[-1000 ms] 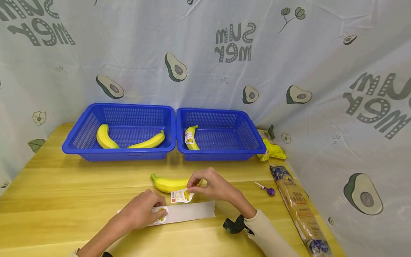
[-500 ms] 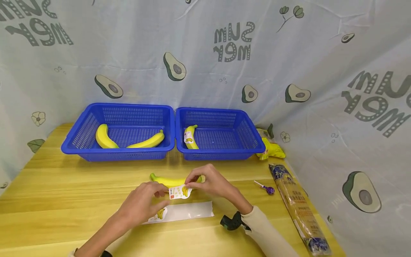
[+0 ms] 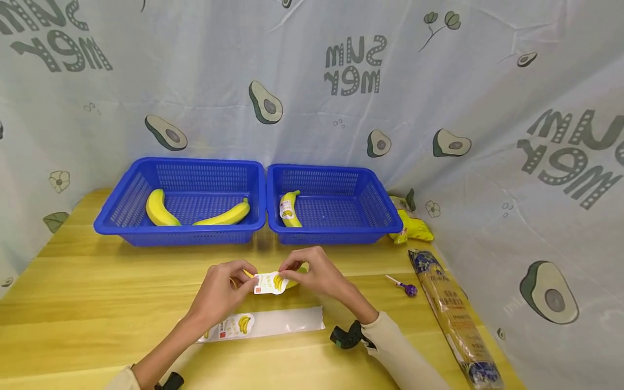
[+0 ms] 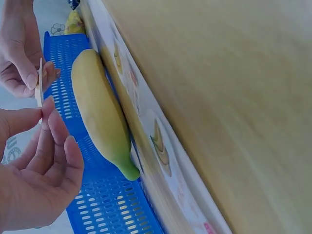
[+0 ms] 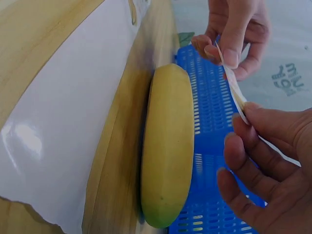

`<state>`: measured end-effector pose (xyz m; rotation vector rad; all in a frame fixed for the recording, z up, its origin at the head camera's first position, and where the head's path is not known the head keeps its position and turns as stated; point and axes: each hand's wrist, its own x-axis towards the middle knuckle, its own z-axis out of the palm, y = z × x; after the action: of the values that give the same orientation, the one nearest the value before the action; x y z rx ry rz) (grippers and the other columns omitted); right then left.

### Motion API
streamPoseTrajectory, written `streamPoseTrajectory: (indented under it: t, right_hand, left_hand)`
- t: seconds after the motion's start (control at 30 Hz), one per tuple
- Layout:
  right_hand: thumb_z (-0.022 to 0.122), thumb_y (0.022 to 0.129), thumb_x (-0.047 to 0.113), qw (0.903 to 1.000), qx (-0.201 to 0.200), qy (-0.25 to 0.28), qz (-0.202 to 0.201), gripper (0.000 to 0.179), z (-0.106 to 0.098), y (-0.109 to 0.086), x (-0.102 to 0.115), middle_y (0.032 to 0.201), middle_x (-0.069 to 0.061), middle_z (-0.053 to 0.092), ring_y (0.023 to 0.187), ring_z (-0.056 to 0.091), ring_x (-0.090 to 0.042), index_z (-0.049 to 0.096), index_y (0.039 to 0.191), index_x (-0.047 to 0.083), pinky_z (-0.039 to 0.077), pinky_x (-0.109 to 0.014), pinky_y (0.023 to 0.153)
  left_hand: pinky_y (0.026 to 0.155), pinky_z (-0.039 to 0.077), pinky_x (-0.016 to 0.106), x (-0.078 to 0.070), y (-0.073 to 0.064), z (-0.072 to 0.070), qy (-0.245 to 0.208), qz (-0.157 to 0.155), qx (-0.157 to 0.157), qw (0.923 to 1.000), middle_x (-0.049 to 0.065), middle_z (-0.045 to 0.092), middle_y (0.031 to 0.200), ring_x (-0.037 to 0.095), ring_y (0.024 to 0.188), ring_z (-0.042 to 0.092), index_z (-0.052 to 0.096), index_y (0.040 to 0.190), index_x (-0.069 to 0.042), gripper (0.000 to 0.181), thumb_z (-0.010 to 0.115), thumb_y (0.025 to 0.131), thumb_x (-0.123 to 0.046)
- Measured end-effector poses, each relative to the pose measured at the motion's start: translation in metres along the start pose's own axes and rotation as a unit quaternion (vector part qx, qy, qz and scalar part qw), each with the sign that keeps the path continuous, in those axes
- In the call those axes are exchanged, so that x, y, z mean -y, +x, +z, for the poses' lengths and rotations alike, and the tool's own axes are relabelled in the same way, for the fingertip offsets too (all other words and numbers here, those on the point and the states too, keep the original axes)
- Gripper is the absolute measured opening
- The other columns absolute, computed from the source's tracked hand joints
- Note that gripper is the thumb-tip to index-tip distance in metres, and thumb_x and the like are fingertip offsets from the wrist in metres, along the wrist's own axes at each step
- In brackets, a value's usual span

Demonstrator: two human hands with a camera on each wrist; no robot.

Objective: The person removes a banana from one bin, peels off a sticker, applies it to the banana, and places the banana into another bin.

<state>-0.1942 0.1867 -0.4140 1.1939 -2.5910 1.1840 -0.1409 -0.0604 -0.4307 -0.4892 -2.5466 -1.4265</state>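
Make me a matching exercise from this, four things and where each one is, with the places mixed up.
1. Detached label
2. Lollipop
3. Labelled banana
4. White strip

A. Inside the right basket
B. On the table, bearing more labels
C. Pinched by left hand and right hand
D. Left of the long packet

Pairs: 1-C, 2-D, 3-A, 4-B

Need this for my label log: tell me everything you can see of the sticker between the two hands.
The banana sticker is a white, paper-like label: one squarish end with print too small to read and a red square, one rounded end picturing yellow bananas. It is slightly bent and held in the air, apart from the banana on the table. The left hand pinches its squarish end, the right hand its rounded end.
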Motion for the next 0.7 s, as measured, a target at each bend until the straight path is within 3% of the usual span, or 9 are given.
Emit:
streamPoseTrajectory:
  t: [0.1, 0.3, 0.53, 0.7]
  right_hand:
    - [0.082, 0.095, 0.003, 1.0, 0.0, -0.009, -0.003, 0.004, -0.001, 0.004, -0.002, 0.088, -0.005, 0.079, 0.078, 0.069, -0.006, 0.08, 0.095, 0.0, 0.063, -0.029, 0.077]
    - [0.082, 0.095, 0.002, 0.9997, -0.009, -0.02, -0.009, 0.004, 0.001, 0.008, -0.008, 0.085, -0.003, 0.078, 0.075, 0.065, -0.004, 0.08, 0.092, 0.003, 0.062, -0.029, 0.073]
    - [0.082, 0.094, 0.001, 0.9994, -0.01, -0.033, -0.005, 0.005, 0.008, 0.01, -0.012, 0.082, -0.002, 0.075, 0.072, 0.058, -0.001, 0.08, 0.092, 0.005, 0.06, -0.038, 0.066]
    - [0.082, 0.094, -0.001, 0.9995, -0.01, -0.029, 0.004, 0.005, 0.013, 0.01, -0.013, 0.083, -0.003, 0.075, 0.073, 0.06, -0.001, 0.08, 0.092, 0.003, 0.058, -0.029, 0.066]
  left_hand:
    - [0.065, 0.055, 0.024, -0.001, 0.004, 0.001, 0.008, -0.012, 0.0, 0.9999, -0.004, 0.071, 0.074, 0.009, 0.066, 0.063, 0.069, 0.094, -0.007, 0.016, 0.083, 0.091, 0.002]
    - [0.068, 0.056, 0.024, 0.0, 0.009, 0.007, 0.03, -0.008, -0.008, 0.9995, -0.002, 0.066, 0.078, 0.009, 0.07, 0.062, 0.064, 0.089, -0.009, 0.023, 0.081, 0.091, 0.005]
    - [0.063, 0.051, 0.025, 0.005, 0.009, 0.011, 0.074, 0.003, -0.023, 0.997, -0.008, 0.067, 0.072, 0.006, 0.065, 0.058, 0.074, 0.093, -0.009, 0.013, 0.081, 0.091, 0.002]
    - [0.06, 0.049, 0.025, 0.008, 0.01, 0.01, 0.089, 0.01, -0.018, 0.9958, -0.009, 0.066, 0.07, 0.007, 0.063, 0.056, 0.08, 0.094, -0.009, 0.014, 0.079, 0.09, 0.004]
